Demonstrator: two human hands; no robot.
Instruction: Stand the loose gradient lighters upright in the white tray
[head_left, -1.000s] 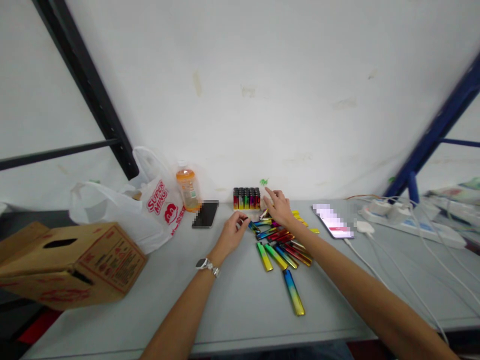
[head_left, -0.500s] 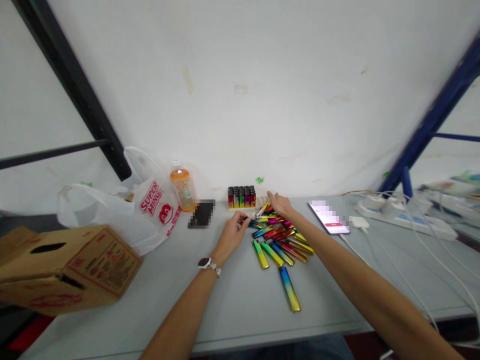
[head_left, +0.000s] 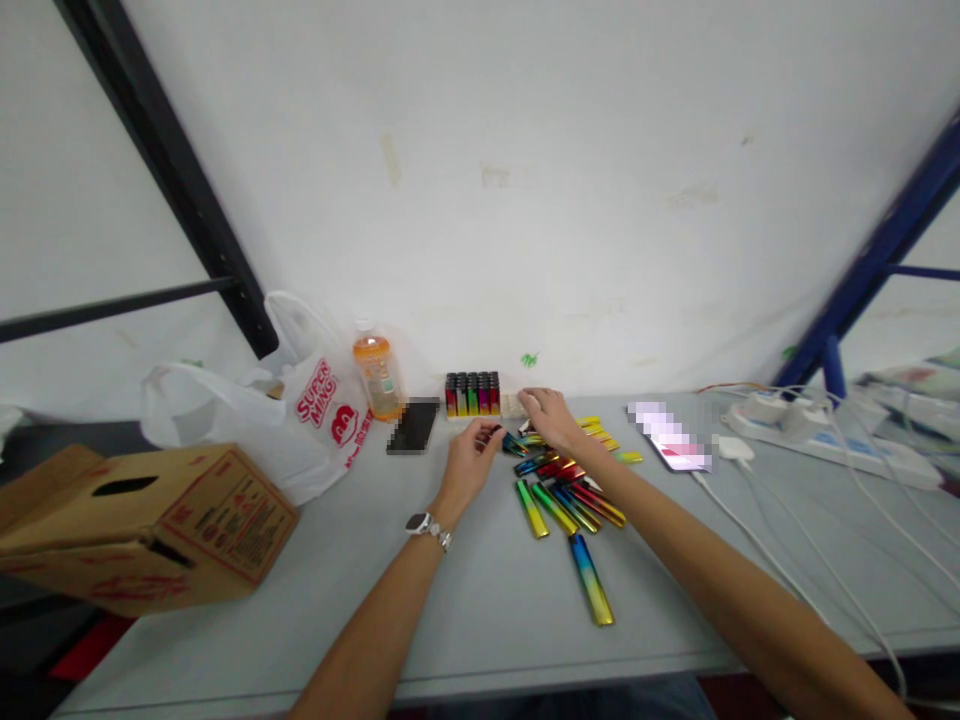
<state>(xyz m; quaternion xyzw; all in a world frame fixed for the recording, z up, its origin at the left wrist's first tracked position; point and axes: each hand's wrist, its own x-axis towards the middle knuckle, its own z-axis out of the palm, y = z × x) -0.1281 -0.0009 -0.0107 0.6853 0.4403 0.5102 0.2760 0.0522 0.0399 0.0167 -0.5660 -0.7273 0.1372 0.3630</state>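
Pinching, it seemed: left hand (head_left: 471, 452) had thumb and fingertips together on the dark end of a blue lighter (head_left: 515, 443), at the far left edge of the loose lighters (head_left: 555, 507). Right hand (head_left: 553, 416) was over their far side, fingers by the pale tray (head_left: 511, 405); palm hidden, couldn't tell if it gripped anything. Upright lighters (head_left: 472, 395) stood packed in a block, far side, left of the bare tray part. Cases looked light, stiff, not very fragile; glossy skin likely slippery, so mid-body sides looked the best hold. Lone lighter (head_left: 591, 580), near side, lay clear of the others, probably easiest to grip.
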